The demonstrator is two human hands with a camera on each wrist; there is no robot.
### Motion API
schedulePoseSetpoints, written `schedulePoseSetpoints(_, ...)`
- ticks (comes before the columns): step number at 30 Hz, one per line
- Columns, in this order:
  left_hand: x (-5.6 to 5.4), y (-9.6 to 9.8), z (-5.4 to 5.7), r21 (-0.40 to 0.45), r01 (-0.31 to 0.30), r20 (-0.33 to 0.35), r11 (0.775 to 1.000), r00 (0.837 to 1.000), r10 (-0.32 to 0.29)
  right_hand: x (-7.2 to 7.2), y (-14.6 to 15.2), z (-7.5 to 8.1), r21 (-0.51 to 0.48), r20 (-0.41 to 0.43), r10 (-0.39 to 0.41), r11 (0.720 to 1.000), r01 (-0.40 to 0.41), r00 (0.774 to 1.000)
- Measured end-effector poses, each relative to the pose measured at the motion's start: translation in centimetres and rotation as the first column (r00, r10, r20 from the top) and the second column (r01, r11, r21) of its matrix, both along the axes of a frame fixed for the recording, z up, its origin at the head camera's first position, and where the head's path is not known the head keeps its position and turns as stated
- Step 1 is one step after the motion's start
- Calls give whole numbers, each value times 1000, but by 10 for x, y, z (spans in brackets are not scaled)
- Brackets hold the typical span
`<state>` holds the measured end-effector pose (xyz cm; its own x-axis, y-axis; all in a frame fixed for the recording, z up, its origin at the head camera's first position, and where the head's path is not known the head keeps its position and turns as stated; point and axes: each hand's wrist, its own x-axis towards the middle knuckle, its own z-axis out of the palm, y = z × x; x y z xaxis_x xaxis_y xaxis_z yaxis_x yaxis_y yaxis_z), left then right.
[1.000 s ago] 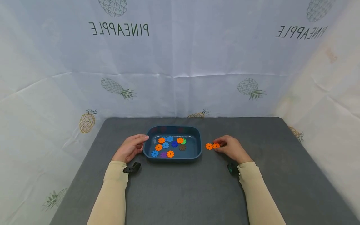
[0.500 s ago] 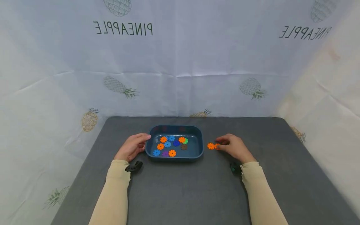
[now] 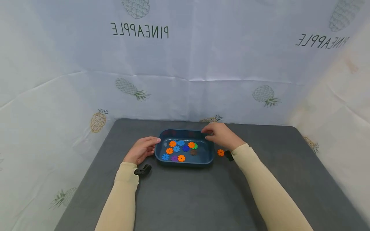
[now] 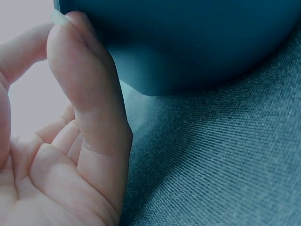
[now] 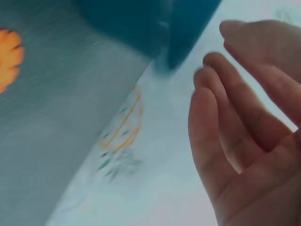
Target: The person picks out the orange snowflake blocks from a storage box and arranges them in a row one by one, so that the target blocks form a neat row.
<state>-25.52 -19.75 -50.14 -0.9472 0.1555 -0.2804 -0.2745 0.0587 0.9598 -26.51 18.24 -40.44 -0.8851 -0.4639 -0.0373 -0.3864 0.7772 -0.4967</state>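
A dark blue tray (image 3: 185, 164) holds several notched plastic discs: orange discs (image 3: 181, 158), light blue discs (image 3: 165, 157), a dark blue disc (image 3: 186, 148), a purple disc (image 3: 174, 158), a brown disc (image 3: 193, 152) and a green disc (image 3: 195, 146). My left hand (image 3: 142, 150) pinches the tray's left rim between thumb and index finger. Raised over the tray's far right corner, my right hand (image 3: 222, 135) has parted fingertips with no disc showing between them. Its fingers (image 5: 202, 117) are loosely bent in the right wrist view. An orange disc (image 3: 221, 152) lies on the table right of the tray.
The grey table (image 3: 185, 192) carries the tray toward its far side. A white cloth (image 3: 185, 57) printed with pineapples hangs behind and beside it. Black wrist cameras (image 3: 143, 170) sit on both wrists. My right wrist covers the table just right of the loose orange disc.
My right hand has left the orange discs on the right and moved up and left over the tray's corner. Only one of those two discs shows now. The left hand stays at the rim.
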Motion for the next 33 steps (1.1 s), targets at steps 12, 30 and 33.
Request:
schedulePoseSetpoints(12, -2, 3, -2, 19, 14, 3, 1000, 1000, -14, -15, -71, -2, 247, 114, 198, 944, -221, 974)
schedulePoseSetpoints(30, -5, -1, 0, 24, -20, 24, 999, 1000, 20, -21, -97, -19, 434, 32, 195, 881, -189, 980)
schedulePoseSetpoints(33, -5, -2, 0, 24, -16, 23, 1000, 1000, 15, -22, -101, -22, 457, 15, 199, 870, -184, 980)
